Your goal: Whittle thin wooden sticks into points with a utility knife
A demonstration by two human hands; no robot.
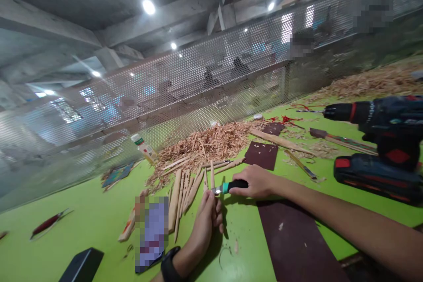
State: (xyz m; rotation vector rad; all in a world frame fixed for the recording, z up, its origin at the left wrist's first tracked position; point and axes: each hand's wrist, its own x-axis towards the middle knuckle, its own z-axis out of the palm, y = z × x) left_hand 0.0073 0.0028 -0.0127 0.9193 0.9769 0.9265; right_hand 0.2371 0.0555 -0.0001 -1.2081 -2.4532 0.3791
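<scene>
From my feed, the right hand [253, 181] grips the knife [238, 184] and the left hand [205, 216] pinches a stick [212, 173] by the blade [217, 190], near the shavings [214, 142]; I'd keep strokes short, angled off the fingers.

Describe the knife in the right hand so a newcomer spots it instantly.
On the bright green table, find the heap of wood shavings. On its near side, the right hand grips the knife, blade toward the left hand. Its black handle with a teal band sets it apart from the pale wooden sticks nearby.
</scene>
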